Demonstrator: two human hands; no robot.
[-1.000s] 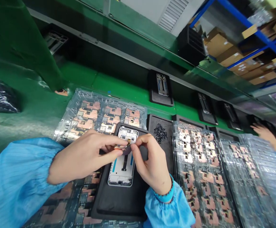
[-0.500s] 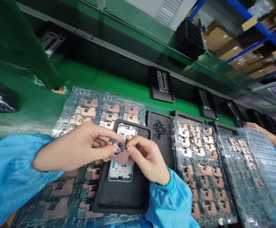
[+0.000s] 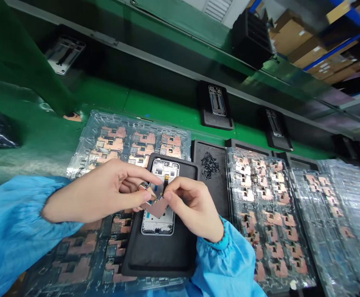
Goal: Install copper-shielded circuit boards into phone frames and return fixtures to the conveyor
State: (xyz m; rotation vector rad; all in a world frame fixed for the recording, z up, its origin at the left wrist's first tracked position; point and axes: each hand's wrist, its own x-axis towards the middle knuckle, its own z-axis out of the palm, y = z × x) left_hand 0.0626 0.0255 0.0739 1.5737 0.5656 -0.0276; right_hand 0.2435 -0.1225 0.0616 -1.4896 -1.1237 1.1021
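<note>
1. Circuit board [image 3: 157,208], copper-faced: in the head view it is up in both hands, tilted, in front of the phone frame [image 3: 166,226]. Whether its lower edge touches the frame cannot be told from this angle.
2. Left hand [image 3: 105,189]: it grips the board's left end between thumb and bent fingers, forefinger reaching along the top. This grip seems best used as the anchor, firm at the rim and light on the small components.
3. Right hand [image 3: 192,202]: thumb and forefinger are pinched on the board's upper right edge. Whether a smaller part is also caught there is hidden by the fingertips. Fine work at that corner likely calls for small, slow movements, with no twisting against the left grip.
4. Phone frame: it lies in a black foam tray [image 3: 159,260], straight under the work, with a flex cable [image 3: 166,180] near its upper end. Holding the board clear of that cable would lessen the risk of snagging it.
5. Surroundings on the table: a clear tray [image 3: 136,120] of similar boards extends beneath the foam tray, and small black pieces [image 3: 210,165] lie in a dark tray [image 3: 212,198] just beside. Sleeves are best lifted over both.
</note>
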